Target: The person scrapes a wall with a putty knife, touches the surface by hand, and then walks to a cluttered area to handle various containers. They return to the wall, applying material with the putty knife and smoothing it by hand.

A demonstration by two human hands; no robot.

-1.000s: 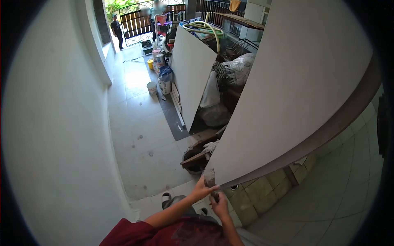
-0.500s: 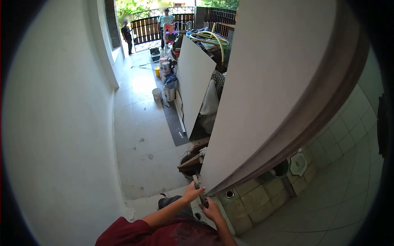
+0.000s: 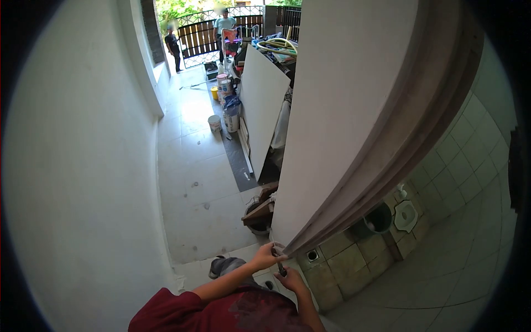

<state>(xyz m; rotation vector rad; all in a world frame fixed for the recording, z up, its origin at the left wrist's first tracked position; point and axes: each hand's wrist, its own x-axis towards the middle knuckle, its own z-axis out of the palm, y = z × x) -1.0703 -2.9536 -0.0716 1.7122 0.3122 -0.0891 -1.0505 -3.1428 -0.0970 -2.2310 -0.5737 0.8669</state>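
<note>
Both of my hands are on one small dark tool [image 3: 281, 268] at the lower centre, near the foot of the door frame [image 3: 337, 213]. My left hand [image 3: 265, 257] is closed round its upper end, close to the wall edge. Below and to the right, my right hand [image 3: 290, 278] grips the lower end. The tool's exact shape is too small to make out. A white wall [image 3: 332, 99] rises just beyond my hands.
A bucket holding wood pieces [image 3: 258, 218] stands beyond my hands. Paint pails [image 3: 214, 123] and a leaning board [image 3: 261, 105] line the passage. Two people stand by the gate [image 3: 193, 41]. At right, a tiled bathroom has a green tub [image 3: 378, 219] and squat toilet [image 3: 406, 216].
The view has shifted, showing more of the door frame and bathroom. My hands and the tool have moved slightly right, and the tool's upper end now lies nearer the frame's foot.
</note>
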